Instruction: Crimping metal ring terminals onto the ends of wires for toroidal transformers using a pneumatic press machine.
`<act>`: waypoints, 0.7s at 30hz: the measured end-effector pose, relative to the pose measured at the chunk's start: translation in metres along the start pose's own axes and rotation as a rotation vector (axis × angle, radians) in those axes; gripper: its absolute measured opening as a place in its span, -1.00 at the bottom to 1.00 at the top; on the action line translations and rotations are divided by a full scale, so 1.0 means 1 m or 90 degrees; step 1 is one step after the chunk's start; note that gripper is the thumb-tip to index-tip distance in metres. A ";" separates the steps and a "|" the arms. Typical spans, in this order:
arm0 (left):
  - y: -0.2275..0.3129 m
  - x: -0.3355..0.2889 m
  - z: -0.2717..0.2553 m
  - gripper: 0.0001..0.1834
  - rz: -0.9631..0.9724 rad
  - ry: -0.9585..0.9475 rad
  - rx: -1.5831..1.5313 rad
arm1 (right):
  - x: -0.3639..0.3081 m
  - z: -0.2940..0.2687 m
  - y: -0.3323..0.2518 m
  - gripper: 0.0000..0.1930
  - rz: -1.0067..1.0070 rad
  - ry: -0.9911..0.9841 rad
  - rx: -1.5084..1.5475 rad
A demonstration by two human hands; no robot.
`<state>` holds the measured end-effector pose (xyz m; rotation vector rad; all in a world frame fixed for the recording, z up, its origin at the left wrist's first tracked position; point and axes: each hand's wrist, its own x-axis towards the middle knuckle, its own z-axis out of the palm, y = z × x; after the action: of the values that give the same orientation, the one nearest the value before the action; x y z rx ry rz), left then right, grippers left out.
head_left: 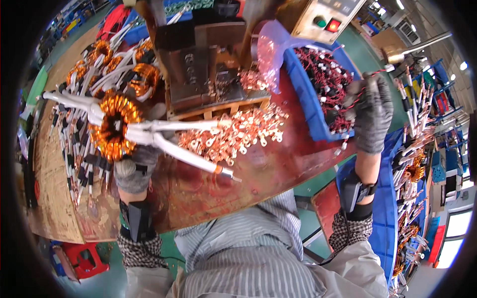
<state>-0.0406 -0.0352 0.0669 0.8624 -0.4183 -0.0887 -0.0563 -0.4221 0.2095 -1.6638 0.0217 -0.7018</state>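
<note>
My left hand [136, 171], in a grey glove, is closed around the lower edge of a copper-wound toroidal coil [112, 147]. White sleeved leads [174, 150] stick out from the coil to both sides, and one on the right ends in bare metal. Over the right edge of a blue bin [314, 114], my right hand [373, 116] has its gloved fingers pinched together. From them runs a thin red wire lead [378, 71] with a small white connector at its end. Many red and black wire leads [325, 74] lie tangled in that bin.
Loose copper terminals [238, 136] are heaped in front of a dark press [201, 59]. More coils [144, 79] lie at the left on the worn table [208, 198]. A control box [325, 22] with green and red buttons stands behind. Another blue bin [380, 213] of coils is at my right.
</note>
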 end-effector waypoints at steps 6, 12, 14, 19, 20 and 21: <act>0.001 -0.002 0.006 0.08 -0.019 0.121 -0.050 | -0.073 0.026 0.047 -0.85 0.185 -0.246 0.142; 0.003 -0.001 0.019 0.11 -0.031 0.136 -0.064 | -0.113 0.028 0.069 -0.83 0.179 -0.150 0.130; 0.004 0.004 0.025 0.11 -0.039 0.116 -0.055 | -0.119 0.029 0.067 -0.82 0.183 -0.182 0.091; 0.004 -0.003 0.010 0.10 -0.010 0.144 -0.070 | -0.120 0.035 0.080 -0.79 0.043 -0.298 -0.220; 0.005 -0.002 0.011 0.09 -0.006 0.137 -0.074 | -0.121 0.037 0.083 -0.76 0.037 -0.289 -0.234; 0.005 0.001 0.013 0.08 -0.004 0.128 -0.080 | -0.120 0.038 0.081 -0.76 0.036 -0.289 -0.234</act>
<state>-0.0454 -0.0416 0.0785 0.7401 -0.2195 -0.0329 -0.1065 -0.3600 0.0828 -2.1368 -0.1322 -0.2725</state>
